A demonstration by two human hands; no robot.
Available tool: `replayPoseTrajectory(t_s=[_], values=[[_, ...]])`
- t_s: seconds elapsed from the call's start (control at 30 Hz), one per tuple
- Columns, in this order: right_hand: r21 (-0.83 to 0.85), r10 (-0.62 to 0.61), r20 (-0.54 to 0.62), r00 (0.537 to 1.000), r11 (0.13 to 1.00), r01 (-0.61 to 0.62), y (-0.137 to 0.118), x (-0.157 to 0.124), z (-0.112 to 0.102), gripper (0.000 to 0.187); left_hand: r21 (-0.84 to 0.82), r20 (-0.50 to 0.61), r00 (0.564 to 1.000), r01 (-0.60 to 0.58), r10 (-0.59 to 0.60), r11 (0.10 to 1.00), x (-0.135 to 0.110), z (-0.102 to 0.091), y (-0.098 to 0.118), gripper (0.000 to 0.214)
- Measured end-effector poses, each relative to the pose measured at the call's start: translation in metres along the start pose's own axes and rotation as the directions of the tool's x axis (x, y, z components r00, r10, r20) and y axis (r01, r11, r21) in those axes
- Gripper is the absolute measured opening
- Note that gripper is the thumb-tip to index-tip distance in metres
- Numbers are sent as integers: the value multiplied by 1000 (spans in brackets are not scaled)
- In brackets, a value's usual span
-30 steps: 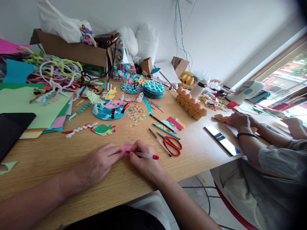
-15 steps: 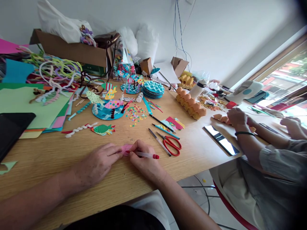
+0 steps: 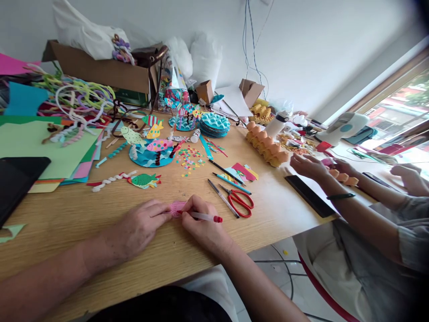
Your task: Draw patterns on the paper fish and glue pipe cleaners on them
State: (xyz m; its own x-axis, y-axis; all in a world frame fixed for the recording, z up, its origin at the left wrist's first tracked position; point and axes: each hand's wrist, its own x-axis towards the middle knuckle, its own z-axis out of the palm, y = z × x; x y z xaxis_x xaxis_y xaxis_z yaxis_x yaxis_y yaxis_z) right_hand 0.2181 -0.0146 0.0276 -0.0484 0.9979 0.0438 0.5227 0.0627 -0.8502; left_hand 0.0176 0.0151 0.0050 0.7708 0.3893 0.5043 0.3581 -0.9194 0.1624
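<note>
A small pink paper piece (image 3: 175,209) with a fine pattern of marks lies on the table between my hands. My left hand (image 3: 140,228) has its fingers pressed together on the paper's left edge and holds it there. A red felt-tip pen (image 3: 205,217) with a whitish barrel is pinched in my right hand (image 3: 208,232), its tip at the pink paper. My fingers cover part of the paper on both sides. Just right of my right hand lie red-handled scissors (image 3: 240,203) and a grey pen (image 3: 223,199).
Beyond my hands are a green paper fish (image 3: 145,180), a blue base with paper fish (image 3: 150,157) and confetti dots (image 3: 189,159). Coloured paper sheets (image 3: 40,147) lie left. At right, a co-worker's hands (image 3: 310,167) work beside a phone (image 3: 310,196) and an orange egg carton (image 3: 266,145).
My pen tip has shifted very slightly on the pink paper; my left hand stays put. The co-worker's hands have lifted and moved left, and the phone's screen now looks dark.
</note>
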Motion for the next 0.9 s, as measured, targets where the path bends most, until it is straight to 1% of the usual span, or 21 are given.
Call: replayPoseTrajectory(t_s=[0.3, 0.5, 0.63, 0.7, 0.8, 0.9], values=[[22, 2, 12, 1000, 1000, -3, -1, -1, -1, 17, -40, 34, 998, 55, -54, 998, -5, 5, -1, 64], [51, 16, 14, 1000, 999, -17, 0, 0, -2, 17, -28, 15, 999, 48, -47, 998, -6, 6, -2, 60], [48, 15, -13, 1000, 999, -14, 1, 1, -4, 17, -42, 49, 998, 42, -40, 998, -4, 2, -2, 59], [37, 2, -6, 1000, 999, -2, 1, 1, -4, 16, -49, 77, 996, 44, -40, 998, -3, 0, -3, 58], [29, -2, 10, 1000, 1000, 2, 1, 0, -4, 15, -48, 57, 997, 61, -58, 997, -3, -1, -3, 59], [29, -1, 21, 1000, 1000, 1, 2, 0, -4, 15, -53, 63, 997, 47, -44, 997, -3, 0, -3, 59]])
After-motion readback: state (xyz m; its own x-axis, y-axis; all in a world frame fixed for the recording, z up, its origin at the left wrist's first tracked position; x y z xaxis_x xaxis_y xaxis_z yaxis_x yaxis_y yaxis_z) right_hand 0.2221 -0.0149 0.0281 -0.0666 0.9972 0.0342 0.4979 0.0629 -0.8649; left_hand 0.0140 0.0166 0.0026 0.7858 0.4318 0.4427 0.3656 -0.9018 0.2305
